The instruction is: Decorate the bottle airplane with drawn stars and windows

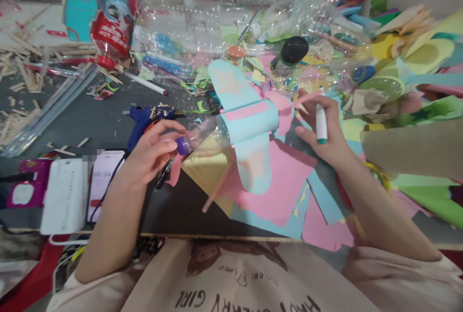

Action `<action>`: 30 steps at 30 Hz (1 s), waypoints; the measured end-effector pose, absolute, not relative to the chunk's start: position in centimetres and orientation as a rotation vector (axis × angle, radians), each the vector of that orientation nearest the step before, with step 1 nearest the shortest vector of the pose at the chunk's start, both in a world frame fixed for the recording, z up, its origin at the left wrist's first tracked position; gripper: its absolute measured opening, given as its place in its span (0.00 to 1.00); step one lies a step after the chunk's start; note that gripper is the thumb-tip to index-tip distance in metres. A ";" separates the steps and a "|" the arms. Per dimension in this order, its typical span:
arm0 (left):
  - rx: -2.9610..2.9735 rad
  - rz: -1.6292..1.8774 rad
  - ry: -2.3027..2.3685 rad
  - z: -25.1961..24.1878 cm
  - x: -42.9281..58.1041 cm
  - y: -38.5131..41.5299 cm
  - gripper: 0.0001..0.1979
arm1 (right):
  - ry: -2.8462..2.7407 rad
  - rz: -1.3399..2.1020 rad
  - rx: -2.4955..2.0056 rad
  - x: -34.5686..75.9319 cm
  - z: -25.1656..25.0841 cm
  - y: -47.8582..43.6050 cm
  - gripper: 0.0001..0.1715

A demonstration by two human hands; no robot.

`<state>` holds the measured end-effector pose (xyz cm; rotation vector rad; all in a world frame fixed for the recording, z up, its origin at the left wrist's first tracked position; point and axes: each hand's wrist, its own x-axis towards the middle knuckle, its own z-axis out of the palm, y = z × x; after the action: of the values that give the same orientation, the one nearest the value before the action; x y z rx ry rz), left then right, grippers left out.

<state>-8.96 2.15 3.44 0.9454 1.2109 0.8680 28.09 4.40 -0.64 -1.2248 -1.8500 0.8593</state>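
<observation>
A clear plastic bottle (pixel 211 136) with a purple cap lies on its side in the middle of the table, wrapped in light blue paper with pink strips and two blue paper wings, like a plane. My left hand (pixel 152 153) is closed round the purple cap end and holds the bottle plane up. My right hand (pixel 323 131) is closed on a white marker with a green cap (pixel 320 124), beside the pink paper tail of the plane. Pink and yellow paper sheets (pixel 285 177) lie under the plane.
A blue glue gun (pixel 144 119) lies left of the bottle, a phone (pixel 104 179) and white power bank (pixel 63 196) near the front left edge. Clear bottles (pixel 217 18), coloured paper scraps and a black round object (pixel 293 49) crowd the back; wooden sticks (pixel 21 71) litter the far left.
</observation>
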 end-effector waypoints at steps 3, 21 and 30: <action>0.903 0.832 1.180 3.9 -8.2 2.5 0.15 | -1.735 0.932 -1.089 27.6 -0.2 4.1 0.28; 1.535 1.449 1.465 6.0 -7.7 1.3 0.10 | -1.583 0.716 -1.265 24.7 -1.2 1.3 0.21; 2.222 0.908 1.186 4.6 -3.2 0.4 0.12 | -1.579 0.634 -1.252 24.2 -1.2 1.9 0.20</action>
<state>-3.21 0.37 4.58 2.2216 1.1862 0.9078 24.22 1.87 -1.17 -1.2518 -1.5788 0.6343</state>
